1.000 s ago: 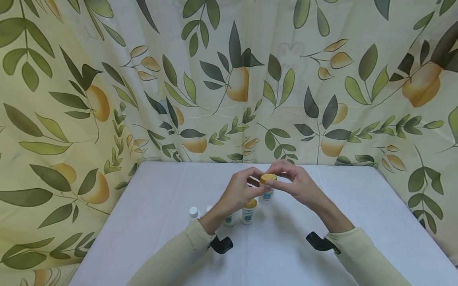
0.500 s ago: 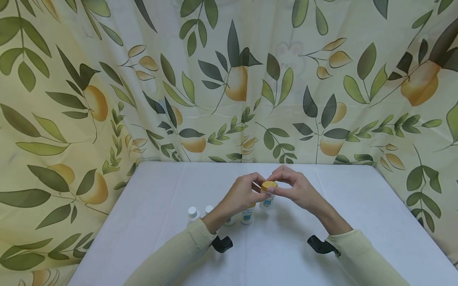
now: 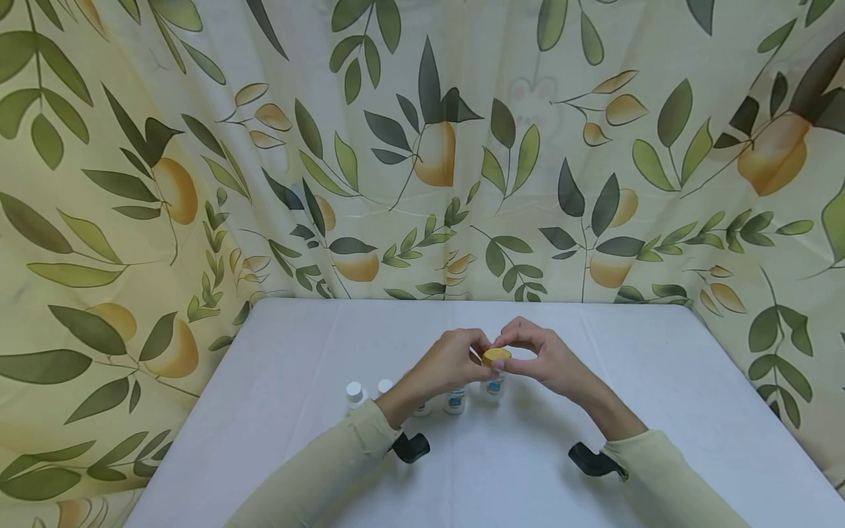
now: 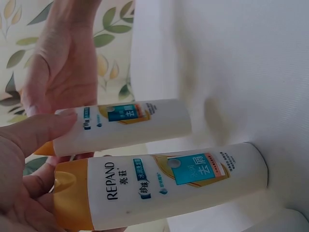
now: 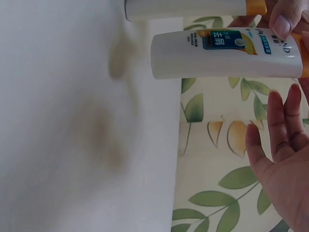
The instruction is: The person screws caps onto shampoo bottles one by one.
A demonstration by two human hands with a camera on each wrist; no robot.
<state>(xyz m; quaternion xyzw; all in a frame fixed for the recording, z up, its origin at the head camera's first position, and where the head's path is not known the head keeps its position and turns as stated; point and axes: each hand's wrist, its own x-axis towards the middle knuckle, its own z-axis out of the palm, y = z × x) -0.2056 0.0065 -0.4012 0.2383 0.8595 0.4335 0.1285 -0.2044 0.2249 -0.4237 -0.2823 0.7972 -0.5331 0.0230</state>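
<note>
Between both hands is an upright white shampoo bottle (image 4: pixel 159 123) with a gold cap (image 3: pixel 496 356) and a teal label. My left hand (image 3: pixel 452 358) pinches it just below the cap, the thumb (image 4: pixel 60 123) lying on the front. From the other side my right hand (image 3: pixel 544 359) holds the cap by thumb and fingertips, its lower fingers (image 5: pixel 280 125) spread apart from the bottle. The base is close over the white table. A second gold-capped shampoo bottle (image 4: pixel 164 188) stands beside it, its top hidden behind my left hand in the head view.
To the left stand two white-capped bottles (image 3: pixel 355 393), partly behind my left forearm, and another bottle (image 3: pixel 422 407) mostly covered by the wrist. The white-covered table (image 3: pixel 528 469) ends at a leaf-and-fruit patterned curtain (image 3: pixel 422 220). Black wrist mounts (image 3: pixel 411 449) hang under both sleeves.
Both hands have come down and slightly nearer with the held shampoo bottle, lowering it toward the table to the right of the other gold-capped bottle. The standing bottles have stayed put.
</note>
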